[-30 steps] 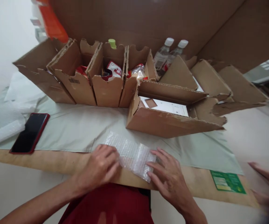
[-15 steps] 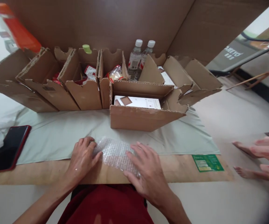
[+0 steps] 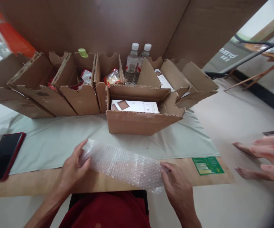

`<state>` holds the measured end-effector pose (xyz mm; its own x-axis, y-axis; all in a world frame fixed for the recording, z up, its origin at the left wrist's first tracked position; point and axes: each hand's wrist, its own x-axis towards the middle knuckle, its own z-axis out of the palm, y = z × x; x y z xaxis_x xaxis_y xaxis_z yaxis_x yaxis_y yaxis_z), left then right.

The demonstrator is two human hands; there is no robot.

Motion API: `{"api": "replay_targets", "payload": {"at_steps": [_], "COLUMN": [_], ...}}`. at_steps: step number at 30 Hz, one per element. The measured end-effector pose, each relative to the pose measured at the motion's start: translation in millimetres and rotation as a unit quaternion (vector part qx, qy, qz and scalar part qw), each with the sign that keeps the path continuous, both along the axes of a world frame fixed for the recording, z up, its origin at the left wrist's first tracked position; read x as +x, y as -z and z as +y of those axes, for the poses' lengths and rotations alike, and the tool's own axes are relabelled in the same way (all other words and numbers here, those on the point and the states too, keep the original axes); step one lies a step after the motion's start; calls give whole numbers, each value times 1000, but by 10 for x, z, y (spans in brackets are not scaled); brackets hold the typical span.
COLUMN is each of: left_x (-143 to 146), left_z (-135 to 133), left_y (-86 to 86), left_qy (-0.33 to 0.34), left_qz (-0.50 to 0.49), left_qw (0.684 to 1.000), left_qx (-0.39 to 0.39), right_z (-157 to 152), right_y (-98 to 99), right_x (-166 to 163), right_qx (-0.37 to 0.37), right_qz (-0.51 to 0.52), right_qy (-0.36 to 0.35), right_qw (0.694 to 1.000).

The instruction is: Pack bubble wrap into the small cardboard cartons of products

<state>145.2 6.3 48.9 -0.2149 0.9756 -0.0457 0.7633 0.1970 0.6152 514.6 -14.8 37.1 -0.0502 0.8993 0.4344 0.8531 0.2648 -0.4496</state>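
A sheet of clear bubble wrap (image 3: 124,164) is stretched out over the near edge of the low cardboard table (image 3: 32,180). My left hand (image 3: 73,164) grips its left end with fingers curled round it. My right hand (image 3: 177,183) pinches its right end. Just behind the wrap stands an open cardboard box (image 3: 139,122) with a white flat carton (image 3: 137,107) inside.
A row of open cardboard bins (image 3: 56,91) with snack packets stands at the back, with two water bottles (image 3: 135,63) behind. A red-cased phone (image 3: 1,156) lies at the left on the pale cloth (image 3: 56,139). A green label (image 3: 207,165) lies right; another person's hands (image 3: 265,158) reach in.
The bubble wrap was bunched flat under both palms; now my hands have moved apart and pulled it out long, each gripping one end.
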Motion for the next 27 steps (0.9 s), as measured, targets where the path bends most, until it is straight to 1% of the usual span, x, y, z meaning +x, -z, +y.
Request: {"api": "replay_targets", "payload": {"at_steps": [2, 4, 5, 7, 9, 10, 11, 12, 14, 15, 17, 19, 20, 22, 24, 25, 26, 27], "left_x": [-181, -379, -462, -557, -540, -498, -444, -387, -300, -279, -291, -346, -373, -395, -348, -299, -236, -167], "left_z": [63, 197, 296, 555, 852, 990, 1106, 1187, 1215, 1155, 894, 492, 263, -197, -588, -735, -843, -909], "left_y": [-120, -226, -262, -288, -256, -225, -191, -156, -97, -78, -65, -88, -111, -164, -200, -199, -181, -147], "left_qy": [-31, -45, -36, 12, 73, 91, 105, 116, 131, 136, 148, 190, 230, 322, 376, 382, 371, 343], "left_qz": [3, 32, 54, 107, 151, 163, 170, 175, 181, 184, 185, 161, 135, 64, -5, -26, -40, -47], "left_qw": [999, 998, 996, 988, 973, 967, 963, 961, 955, 949, 934, 927, 929, 930, 923, 922, 926, 936], "left_qx": [14, 43, 63, 113, 159, 173, 179, 182, 197, 218, 268, 282, 255, 163, 80, 58, 54, 64], "right_z": [45, 42, 18, -73, -190, -246, -295, -333, -377, -386, -383, -354, -327, -250, -152, -102, -54, -10], "right_y": [-85, -109, -95, -29, 47, 76, 95, 105, 106, 105, 111, 125, 131, 137, 132, 129, 128, 130], "right_x": [-136, -291, -380, -568, -726, -776, -800, -799, -743, -706, -663, -701, -753, -903, -1076, -1157, -1232, -1297], "right_qx": [-21, -82, -121, -196, -236, -242, -238, -220, -144, -96, -14, 18, 23, 25, 19, 12, 4, -6], "right_qz": [45, 80, 95, 122, 141, 142, 136, 123, 70, 30, -58, -121, -129, -108, -51, -17, 19, 52], "right_qy": [-19, -58, -88, -160, -230, -250, -260, -261, -252, -251, -255, -275, -290, -329, -359, -365, -364, -355], "right_qw": [999, 992, 984, 960, 934, 927, 926, 932, 954, 963, 965, 954, 948, 938, 932, 931, 931, 933]}}
